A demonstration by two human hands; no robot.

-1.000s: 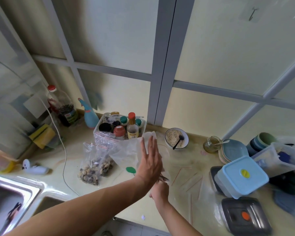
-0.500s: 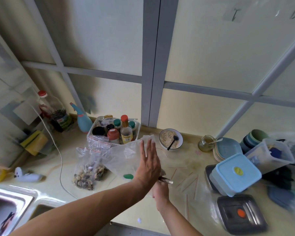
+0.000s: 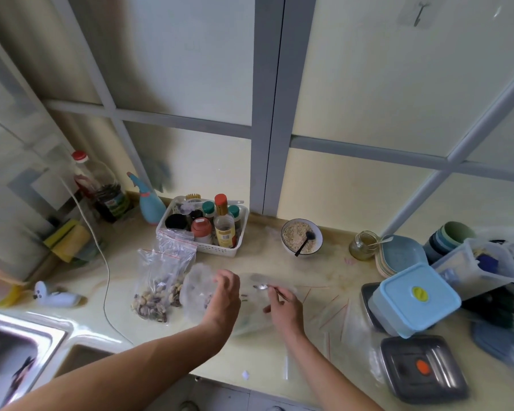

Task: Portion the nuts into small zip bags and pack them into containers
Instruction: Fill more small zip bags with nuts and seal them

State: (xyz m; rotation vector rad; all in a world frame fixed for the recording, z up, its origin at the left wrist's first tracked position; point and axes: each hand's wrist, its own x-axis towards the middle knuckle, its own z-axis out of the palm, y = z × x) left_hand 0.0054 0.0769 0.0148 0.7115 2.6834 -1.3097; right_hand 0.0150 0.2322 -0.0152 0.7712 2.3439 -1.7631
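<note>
Pinched in your right hand (image 3: 282, 305) is a small metal spoon (image 3: 261, 287); your left hand (image 3: 224, 298) curls round the mouth of a clear zip bag (image 3: 195, 287), which holds a few nuts. Step in hand: portioning (judged early, since empty bags lie near the counter's front edge). Supply bag of nuts (image 3: 158, 292) sits left of it, towards the sink. Next, steady the opening and tip the spoon in. Blue-lidded container (image 3: 414, 299) waits at the counter's right end. No label is legible.
</note>
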